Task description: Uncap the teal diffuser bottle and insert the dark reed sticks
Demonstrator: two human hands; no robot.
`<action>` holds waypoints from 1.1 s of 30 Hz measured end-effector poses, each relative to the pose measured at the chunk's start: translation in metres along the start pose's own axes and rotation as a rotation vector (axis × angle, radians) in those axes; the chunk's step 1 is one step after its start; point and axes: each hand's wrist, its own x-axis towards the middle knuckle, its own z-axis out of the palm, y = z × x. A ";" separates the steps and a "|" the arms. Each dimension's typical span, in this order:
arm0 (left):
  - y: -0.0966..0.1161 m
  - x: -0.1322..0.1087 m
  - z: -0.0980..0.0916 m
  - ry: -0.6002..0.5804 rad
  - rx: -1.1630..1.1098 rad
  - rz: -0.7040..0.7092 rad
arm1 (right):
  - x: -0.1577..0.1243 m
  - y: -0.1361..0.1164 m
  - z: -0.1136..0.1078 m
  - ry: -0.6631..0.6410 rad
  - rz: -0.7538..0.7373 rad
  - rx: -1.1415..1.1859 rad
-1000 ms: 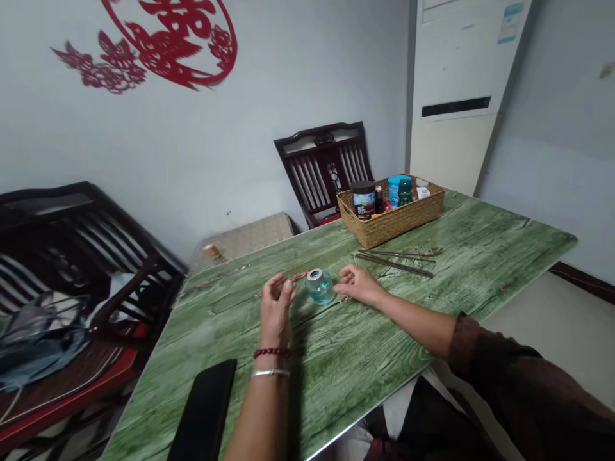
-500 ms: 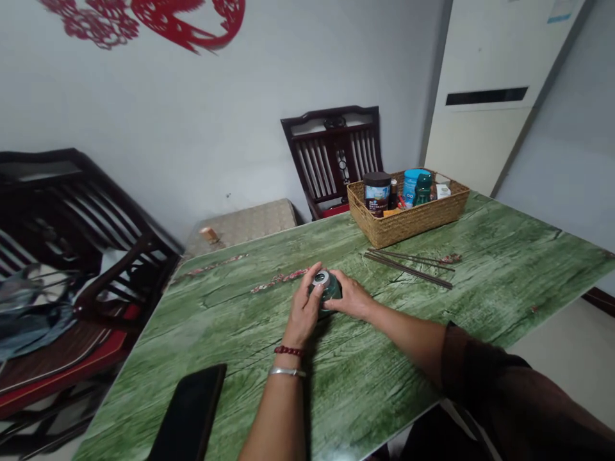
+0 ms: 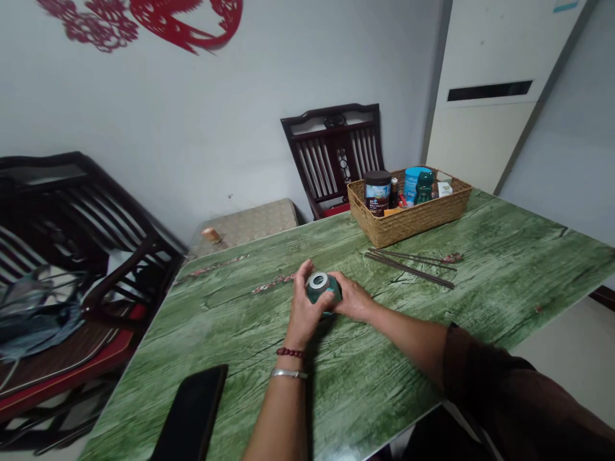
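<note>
A small round teal glass bottle (image 3: 321, 286) with a silver neck stands on the green wood-grain table (image 3: 480, 282). My left hand (image 3: 302, 312) wraps its fingers around the bottle's left side. My right hand (image 3: 353, 299) cups the bottle's right side. Both hands are closed on it. Thin dark reed sticks (image 3: 408, 265) lie on the table to the right of my hands, apart from them.
A wicker basket (image 3: 413, 216) with jars and bottles sits at the table's far side. A black phone (image 3: 189, 416) lies near the front left edge. Dark wooden chairs stand behind the table (image 3: 334, 157) and at the left (image 3: 72, 218). A white floor-standing unit (image 3: 485, 89) stands at the back right.
Both hands, apart from the bottle a second ago, have closed in and now grip it from both sides. The camera tilted downward a little.
</note>
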 end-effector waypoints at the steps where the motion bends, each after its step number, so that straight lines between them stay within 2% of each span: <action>1: 0.000 -0.001 -0.003 -0.037 -0.061 -0.006 | 0.000 0.000 0.000 0.003 0.002 -0.011; 5: 0.000 -0.003 -0.013 -0.145 -0.209 -0.094 | 0.000 0.001 -0.001 0.001 -0.013 -0.033; 7: -0.002 0.000 -0.013 -0.108 -0.176 -0.112 | 0.001 0.002 0.000 0.002 -0.013 -0.029; 11: -0.006 0.005 -0.007 0.058 -0.038 -0.070 | 0.001 0.003 0.001 0.006 -0.006 -0.019; 14: -0.004 0.005 -0.003 0.092 0.020 -0.035 | 0.001 0.003 0.002 0.000 0.007 -0.021; 16: -0.001 0.004 -0.004 0.055 -0.001 -0.031 | 0.002 0.003 0.002 0.004 0.005 -0.013; 20: 0.005 -0.001 -0.013 -0.105 -0.131 -0.081 | 0.002 0.003 0.002 0.010 -0.017 -0.008; 22: 0.005 -0.001 -0.013 -0.124 -0.154 -0.102 | 0.001 0.003 0.001 0.001 -0.005 -0.026; 28: 0.010 0.008 0.001 0.129 -0.151 -0.030 | 0.000 0.000 0.000 -0.001 0.008 -0.020; 31: 0.018 0.012 -0.010 0.227 -0.108 -0.041 | -0.001 -0.001 -0.001 0.000 0.009 -0.025; 33: 0.021 0.012 -0.028 0.276 0.115 -0.086 | -0.001 0.000 -0.001 0.003 0.006 -0.023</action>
